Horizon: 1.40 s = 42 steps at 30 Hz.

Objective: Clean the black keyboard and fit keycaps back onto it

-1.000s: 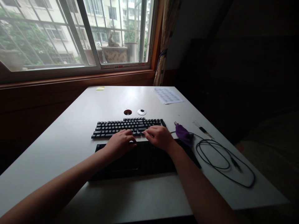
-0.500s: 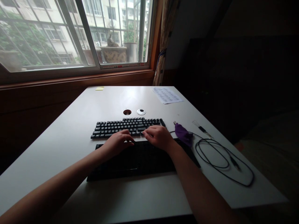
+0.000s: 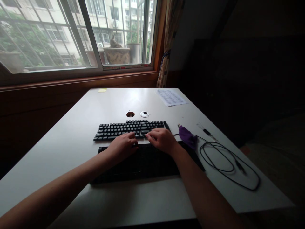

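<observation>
Rows of black keycaps [image 3: 114, 129] are laid out on the white table. In front of them lies a black keyboard base [image 3: 147, 162], its surface too dark to make out in detail. My left hand [image 3: 122, 146] rests over the back edge of the base, fingers curled together; anything between them is hidden. At the front row of the keycaps, my right hand [image 3: 162, 140] has thumb and finger closed on what looks like one small keycap. Both forearms cross the base and cover part of it.
To the right lie a purple cloth [image 3: 187, 136], a wire keycap puller [image 3: 205, 130] and a coiled black cable [image 3: 216, 170]. Farther back are printed sheets [image 3: 172, 98], a yellow sticky note [image 3: 102, 90], a round cable hole [image 3: 130, 114] and its silver cover [image 3: 144, 114].
My left hand has turned slightly and its fingers have curled in; its thumb was more visible before. My right hand stays at nearly the same spot. The view has shifted very slightly.
</observation>
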Each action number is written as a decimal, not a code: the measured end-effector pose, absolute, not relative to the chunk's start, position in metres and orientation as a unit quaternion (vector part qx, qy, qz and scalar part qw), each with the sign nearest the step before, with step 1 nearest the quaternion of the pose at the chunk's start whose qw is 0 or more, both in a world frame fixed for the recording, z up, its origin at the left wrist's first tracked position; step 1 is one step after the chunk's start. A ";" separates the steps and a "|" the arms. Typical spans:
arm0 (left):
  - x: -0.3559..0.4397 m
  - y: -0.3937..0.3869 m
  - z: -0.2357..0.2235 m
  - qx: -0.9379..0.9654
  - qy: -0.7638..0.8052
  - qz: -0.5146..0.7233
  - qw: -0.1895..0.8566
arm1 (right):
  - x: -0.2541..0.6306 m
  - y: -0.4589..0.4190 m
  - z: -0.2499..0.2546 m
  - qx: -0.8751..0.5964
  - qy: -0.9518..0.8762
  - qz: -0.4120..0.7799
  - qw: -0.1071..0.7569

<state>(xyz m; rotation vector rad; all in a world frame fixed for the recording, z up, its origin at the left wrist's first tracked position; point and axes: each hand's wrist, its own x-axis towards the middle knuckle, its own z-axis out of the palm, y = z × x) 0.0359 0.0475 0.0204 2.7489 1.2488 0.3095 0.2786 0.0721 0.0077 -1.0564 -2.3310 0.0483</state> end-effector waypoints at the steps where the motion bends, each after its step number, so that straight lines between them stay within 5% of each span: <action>1: 0.039 0.048 0.025 0.908 0.409 0.084 0.045 | 0.279 0.072 0.007 -0.396 -0.873 0.018 0.286; 8: 0.059 0.053 0.045 0.909 0.416 -0.008 0.010 | 0.281 0.073 0.006 -0.392 -0.875 0.020 0.284; 24: 0.007 0.034 -0.005 0.884 0.393 0.228 0.107 | 0.273 0.063 0.013 -0.352 -0.890 0.071 0.281; 36: -0.038 0.022 -0.011 0.878 0.405 0.245 0.075 | 0.261 0.050 0.035 -0.312 -0.894 0.141 0.291; 42: -0.061 0.022 -0.014 0.878 0.396 0.255 0.087 | 0.267 0.028 0.008 -0.341 -0.892 0.136 0.264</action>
